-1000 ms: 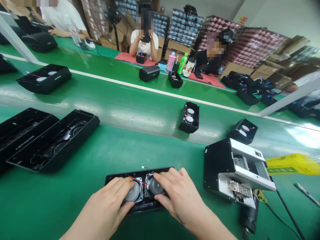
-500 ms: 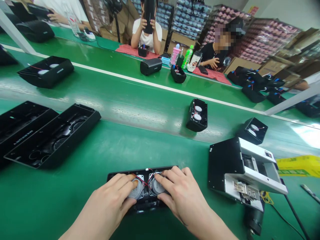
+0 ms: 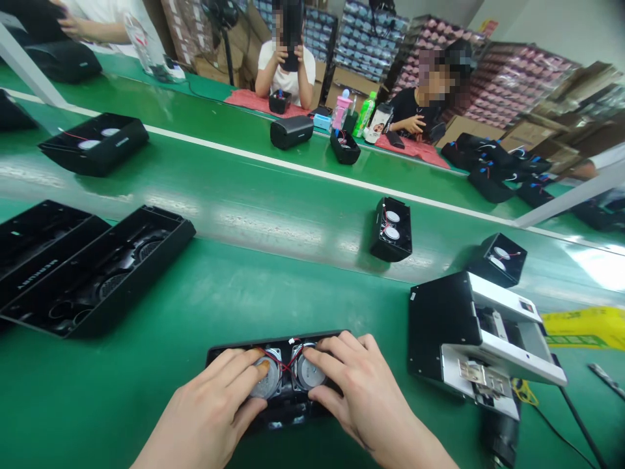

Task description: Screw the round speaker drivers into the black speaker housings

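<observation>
**Both hands pressing on the speaker housing, near edge of the bench**

Pressing, not clasping: our left hand (image 3: 215,407) lies flat, fingers spread over the left driver (image 3: 266,381), and our right hand (image 3: 361,391) does the same over the right driver (image 3: 310,372). Neither hand is closed around anything. We note both drivers sit side by side in the open black speaker housing (image 3: 229,355), which lies flat on the green bench (image 3: 273,293) directly in front of us. Red wires (image 3: 279,360) cross between the drivers. Two empty black shells (image 3: 97,273) lie to our left, well apart. A black-and-white machine (image 3: 478,332) stands to our right. Two loaded housings (image 3: 390,229) rest on the conveyor beyond. Other people sit across the line.
</observation>
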Demonstrator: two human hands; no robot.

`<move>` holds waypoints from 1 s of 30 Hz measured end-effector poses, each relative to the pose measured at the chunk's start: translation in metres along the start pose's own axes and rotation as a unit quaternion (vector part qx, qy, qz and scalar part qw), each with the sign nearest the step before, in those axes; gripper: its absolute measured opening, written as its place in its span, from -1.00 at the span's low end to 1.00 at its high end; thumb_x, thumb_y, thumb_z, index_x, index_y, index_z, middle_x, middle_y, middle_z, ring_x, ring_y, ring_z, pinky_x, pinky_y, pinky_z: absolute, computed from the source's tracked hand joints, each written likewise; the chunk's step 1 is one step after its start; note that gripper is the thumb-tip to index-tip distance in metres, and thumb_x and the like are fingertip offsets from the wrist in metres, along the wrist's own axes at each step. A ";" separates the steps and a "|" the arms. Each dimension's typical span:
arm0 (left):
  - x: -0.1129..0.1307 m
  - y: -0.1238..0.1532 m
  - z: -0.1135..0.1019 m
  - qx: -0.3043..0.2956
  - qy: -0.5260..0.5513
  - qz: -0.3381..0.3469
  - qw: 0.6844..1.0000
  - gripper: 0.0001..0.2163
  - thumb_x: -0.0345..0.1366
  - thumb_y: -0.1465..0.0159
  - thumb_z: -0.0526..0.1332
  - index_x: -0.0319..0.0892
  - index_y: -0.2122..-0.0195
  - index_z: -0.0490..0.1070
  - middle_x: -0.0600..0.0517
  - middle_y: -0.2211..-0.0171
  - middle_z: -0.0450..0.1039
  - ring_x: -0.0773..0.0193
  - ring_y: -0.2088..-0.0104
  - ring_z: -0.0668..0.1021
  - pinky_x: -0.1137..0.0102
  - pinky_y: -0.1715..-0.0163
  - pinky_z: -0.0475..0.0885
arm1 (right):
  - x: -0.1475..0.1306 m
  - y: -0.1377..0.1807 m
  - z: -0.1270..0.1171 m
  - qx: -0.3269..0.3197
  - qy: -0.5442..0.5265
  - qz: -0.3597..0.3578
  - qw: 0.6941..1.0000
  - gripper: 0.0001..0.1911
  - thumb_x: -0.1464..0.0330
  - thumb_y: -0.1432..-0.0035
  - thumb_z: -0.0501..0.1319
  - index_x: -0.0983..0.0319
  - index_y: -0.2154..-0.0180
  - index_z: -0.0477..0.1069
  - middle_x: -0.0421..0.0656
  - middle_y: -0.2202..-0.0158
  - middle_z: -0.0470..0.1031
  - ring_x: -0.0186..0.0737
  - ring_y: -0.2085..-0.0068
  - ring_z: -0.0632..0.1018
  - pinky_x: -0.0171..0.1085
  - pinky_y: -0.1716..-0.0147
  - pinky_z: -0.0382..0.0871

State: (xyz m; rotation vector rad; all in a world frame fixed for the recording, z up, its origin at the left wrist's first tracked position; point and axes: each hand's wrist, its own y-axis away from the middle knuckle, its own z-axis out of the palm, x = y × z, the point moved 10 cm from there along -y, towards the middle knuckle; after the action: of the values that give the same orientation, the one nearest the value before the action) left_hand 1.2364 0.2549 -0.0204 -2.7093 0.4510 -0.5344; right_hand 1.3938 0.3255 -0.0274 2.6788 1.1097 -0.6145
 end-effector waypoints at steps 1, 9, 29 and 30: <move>0.001 -0.001 -0.001 0.000 0.001 0.000 1.000 -0.74 -0.17 -0.58 0.05 -0.10 0.02 0.52 0.03 0.10 0.67 0.18 0.11 0.71 0.34 0.23 0.68 | 0.001 0.001 0.000 0.006 -0.002 0.001 1.000 -0.55 0.26 -0.25 0.50 -0.02 -0.14 0.50 -0.30 -0.01 0.62 -0.16 0.08 0.50 -0.12 0.17 0.08; 0.004 -0.006 -0.007 0.011 0.005 0.002 1.000 -0.69 -0.13 -0.59 0.00 -0.09 0.05 0.51 0.04 0.13 0.68 0.19 0.16 0.72 0.34 0.27 0.69 | 0.006 0.002 0.007 -0.008 -0.013 0.013 1.000 -0.50 0.34 -0.25 0.50 -0.03 -0.17 0.47 -0.27 -0.03 0.61 -0.13 0.03 0.49 -0.10 0.12 0.09; -0.005 0.000 0.000 -0.011 -0.008 -0.006 1.000 -0.71 -0.14 -0.57 0.03 -0.06 -0.01 0.54 0.01 0.05 0.67 0.15 0.10 0.72 0.33 0.24 0.71 | 0.002 -0.006 0.004 -0.034 0.009 0.031 0.999 -0.53 0.26 -0.25 0.50 -0.03 -0.16 0.50 -0.22 -0.03 0.63 -0.04 0.04 0.55 -0.03 0.11 0.20; -0.006 0.003 0.000 -0.013 -0.017 -0.003 1.000 -0.70 -0.12 -0.57 0.04 -0.05 -0.04 0.54 0.01 0.02 0.67 0.15 0.08 0.72 0.34 0.23 0.72 | 0.000 -0.007 0.001 -0.023 0.010 0.021 0.999 -0.53 0.22 -0.26 0.49 -0.02 -0.16 0.50 -0.20 -0.04 0.63 -0.02 0.03 0.55 -0.01 0.08 0.23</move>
State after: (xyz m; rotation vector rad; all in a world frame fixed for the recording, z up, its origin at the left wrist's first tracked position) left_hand 1.2303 0.2550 -0.0237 -2.7411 0.4452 -0.4878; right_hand 1.3888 0.3302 -0.0281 2.6674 1.0578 -0.5497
